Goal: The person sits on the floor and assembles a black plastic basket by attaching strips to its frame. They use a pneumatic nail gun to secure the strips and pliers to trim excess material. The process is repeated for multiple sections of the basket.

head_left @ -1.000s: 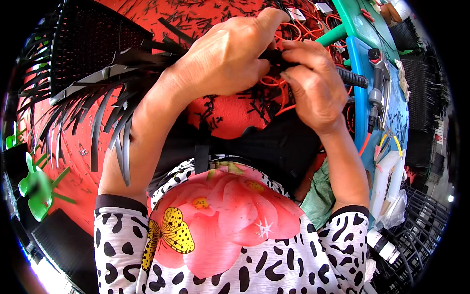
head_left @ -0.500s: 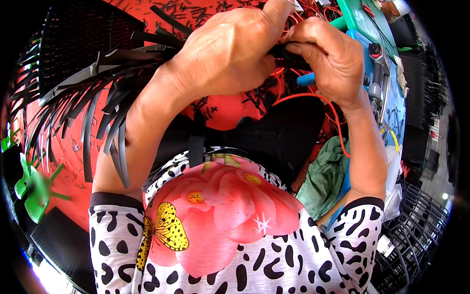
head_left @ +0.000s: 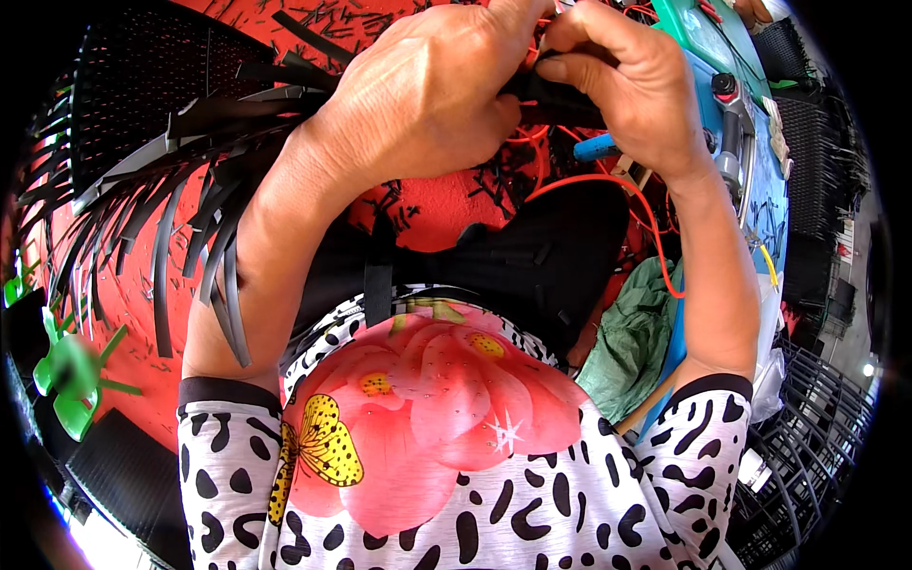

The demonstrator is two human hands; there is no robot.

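Observation:
My left hand [head_left: 427, 95] is curled at the upper middle, its fingertips largely hidden behind the hand. Loose ends of flat black weaving strips [head_left: 214, 152] fan out to the left beneath my left wrist and forearm. To its right, my right hand [head_left: 627, 85] has thumb and forefinger pinched together on the edge of a dark strip [head_left: 560, 81]. The two hands are close together at the same dark work, much of which they cover. What my left fingers grip is out of sight. A black woven panel [head_left: 176, 71] rises at the upper left.
Red floor [head_left: 142, 275] is littered with black offcuts. A pneumatic tool [head_left: 731, 133] rests on the blue surface at right, near a blue handle [head_left: 596, 148] and an orange hose [head_left: 636, 190]. Green cloth [head_left: 632, 332] lies by my right arm; a green plastic object [head_left: 76, 380] stands left.
Both hands have shifted slightly upward, the left one also a little leftward. My right hand keeps its pinch, with the wrist tilted more.

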